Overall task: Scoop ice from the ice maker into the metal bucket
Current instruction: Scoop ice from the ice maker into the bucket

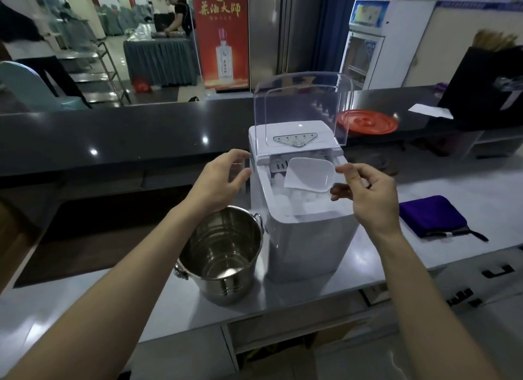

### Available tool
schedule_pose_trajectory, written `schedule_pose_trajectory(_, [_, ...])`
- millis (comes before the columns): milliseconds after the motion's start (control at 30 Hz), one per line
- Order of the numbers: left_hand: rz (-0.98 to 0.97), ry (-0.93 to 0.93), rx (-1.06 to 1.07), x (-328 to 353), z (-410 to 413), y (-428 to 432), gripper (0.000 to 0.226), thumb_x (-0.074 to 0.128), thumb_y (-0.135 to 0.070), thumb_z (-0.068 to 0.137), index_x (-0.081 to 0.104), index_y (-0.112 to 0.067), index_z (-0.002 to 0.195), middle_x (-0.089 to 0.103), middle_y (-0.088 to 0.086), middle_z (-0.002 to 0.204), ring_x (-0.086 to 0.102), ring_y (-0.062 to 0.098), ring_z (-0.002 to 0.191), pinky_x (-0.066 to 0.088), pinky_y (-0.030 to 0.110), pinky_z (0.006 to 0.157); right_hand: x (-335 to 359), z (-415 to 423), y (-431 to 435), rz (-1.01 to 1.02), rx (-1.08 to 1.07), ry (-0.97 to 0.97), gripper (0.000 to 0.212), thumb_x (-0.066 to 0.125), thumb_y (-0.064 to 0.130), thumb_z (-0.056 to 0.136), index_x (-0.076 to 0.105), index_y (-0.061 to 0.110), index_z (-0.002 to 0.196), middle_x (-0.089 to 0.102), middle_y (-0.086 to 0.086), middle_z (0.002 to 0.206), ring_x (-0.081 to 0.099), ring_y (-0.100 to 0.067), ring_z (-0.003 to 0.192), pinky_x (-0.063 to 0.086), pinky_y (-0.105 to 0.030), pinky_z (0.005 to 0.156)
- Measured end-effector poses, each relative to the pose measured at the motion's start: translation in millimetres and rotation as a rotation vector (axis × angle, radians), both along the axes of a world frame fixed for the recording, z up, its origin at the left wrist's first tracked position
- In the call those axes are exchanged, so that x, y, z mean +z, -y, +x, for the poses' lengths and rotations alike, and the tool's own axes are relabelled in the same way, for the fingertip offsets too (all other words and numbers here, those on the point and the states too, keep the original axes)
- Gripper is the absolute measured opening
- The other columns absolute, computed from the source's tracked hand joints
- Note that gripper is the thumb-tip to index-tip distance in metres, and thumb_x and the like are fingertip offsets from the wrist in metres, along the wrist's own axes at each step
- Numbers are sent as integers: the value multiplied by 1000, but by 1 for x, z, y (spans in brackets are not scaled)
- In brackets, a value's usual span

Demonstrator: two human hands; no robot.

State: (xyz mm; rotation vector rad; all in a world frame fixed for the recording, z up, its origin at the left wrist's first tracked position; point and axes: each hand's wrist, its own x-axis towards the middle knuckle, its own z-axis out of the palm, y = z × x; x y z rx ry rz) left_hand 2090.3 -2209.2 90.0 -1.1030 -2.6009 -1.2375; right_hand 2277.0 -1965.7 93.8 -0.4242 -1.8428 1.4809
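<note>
holding a white scoop [310, 174] by its short handle, the right hand [370, 198] pinches it between the thumb and the first fingers, while the other fingers stay loosely curved. the scoop hangs over the open chamber of the ice maker [308, 244], its wide mouth turned to the left and slightly down, just above the ice [294, 198]. it cannot be told whether the scoop touches the ice. the ice lies as a pile of pale pieces inside the chamber. the clear lid [300, 105] of the machine stands raised at the back.

the left hand [220, 179] holds nothing. its fingers are spread and gently bent, and it is near the upper left side of the ice maker; whether the fingertips touch the machine cannot be told.

the metal bucket [226, 283] stands upright on the steel counter [141, 294], just beside the left wall of the ice maker and under the left wrist. its shiny inner bottom is visible.

a folded purple cloth [433, 215] lies on the same counter, to the right of the machine. behind, on the dark counter [113, 136], a red lid [368, 122] lies flat.
</note>
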Motion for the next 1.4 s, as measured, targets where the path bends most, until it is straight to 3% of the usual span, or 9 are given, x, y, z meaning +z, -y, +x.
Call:
schedule_pose_trajectory(133, [70,-53,50,4,-6,-25,33,66,-28,107,63,-27,140,60,-6,141,59,9,132,56,32,106,-2,-1,-38,111,71,68,28,60,32,107,78,9,106,80,1,91,76,-23,67,65,-46,74])
schedule_pose_trajectory(333, [102,-104,133,15,-17,-46,26,63,-25,109,67,-33,132,51,-10,151,56,6,131,46,4,90,-8,-11,-62,153,291,77,27,56,19,109,72,-2,103,73,9,79,72,-24,60,62,-36,61])
schedule_pose_trajectory(467, [113,-114,135,17,-21,-51,27,58,-24,111,67,-33,134,53,-10,155,59,0,124,48,10,93,-13,-19,-55,115,446,78,27,57,23,106,70,1,97,69,1,71,69,-27,54,60,-40,53])
schedule_pose_trajectory(567, [123,-111,129,22,-26,-52,27,57,-24,112,66,-32,136,57,-14,150,63,-7,116,51,13,93,-19,-31,-49,140,479,81,27,60,29,103,71,6,95,67,0,80,69,-29,56,59,-43,52])
schedule_pose_trajectory(700, [124,-91,127,23,-35,-55,29,59,-24,111,65,-29,139,67,-11,137,66,-3,115,54,15,92,-24,-44,-47,254,395,75,26,62,23,106,73,2,95,62,-8,94,71,-25,58,60,-36,54])
schedule_pose_trajectory(867, [120,-91,100,23,-45,-61,29,59,-22,111,65,-30,138,68,-10,134,67,-3,111,53,11,87,-27,-55,-54,340,271,119,23,62,23,108,74,11,93,64,-2,96,73,-23,60,61,-37,57])
schedule_pose_trajectory(1100, [154,-69,55,19,-55,-68,28,56,-12,112,62,-26,135,72,-7,128,75,4,104,63,29,92,-24,-57,-69,473,130,183,23,60,24,110,71,16,92,60,-5,94,71,-12,56,55,-20,55])
schedule_pose_trajectory(1267, [211,-56,48,10,-57,-70,26,59,-15,111,61,-25,135,75,-7,122,77,2,97,64,31,92,-18,-59,-79,599,47,208,27,58,27,111,76,11,98,58,-3,97,70,-14,60,61,-34,58])
schedule_pose_trajectory(1400, [211,-58,54,5,-58,-69,28,60,-16,110,60,-28,136,76,-8,120,76,1,100,62,31,94,-17,-63,-79,717,65,243,31,53,24,112,77,5,109,54,0,96,68,-25,75,61,-49,70])
